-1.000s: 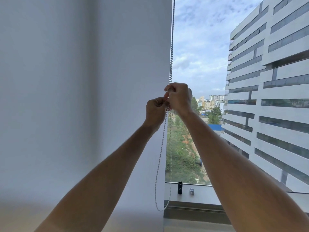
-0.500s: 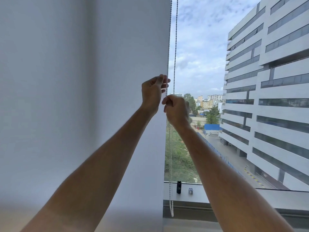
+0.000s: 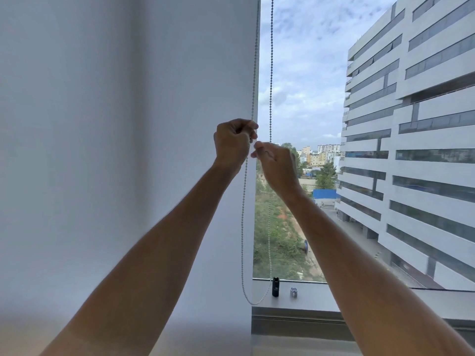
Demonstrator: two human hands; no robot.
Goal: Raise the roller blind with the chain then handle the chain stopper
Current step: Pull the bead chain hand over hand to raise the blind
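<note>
Pinching the near strand of the white beaded metal chain [image 3: 253, 98], the left hand [image 3: 232, 142] has its fingers curled shut on it at the blind's edge. The right hand [image 3: 276, 163] sits just below and beside it, fingertips [image 3: 257, 147] drawn together at that same strand; whether they actually grip the beads cannot be told. Half a second ago the left hand was higher and the right lower; a second ago the order was reversed. That alternation reads as hand-over-hand hauling. The far strand hangs free to the right, and the loop bottoms out beside the small black cylindrical stopper [image 3: 275, 287] standing on the grey window sill [image 3: 308, 301], untouched. The white fabric roller blind [image 3: 128, 150] covers the left of the window down past the sill, so raising looks barely begun.
</note>
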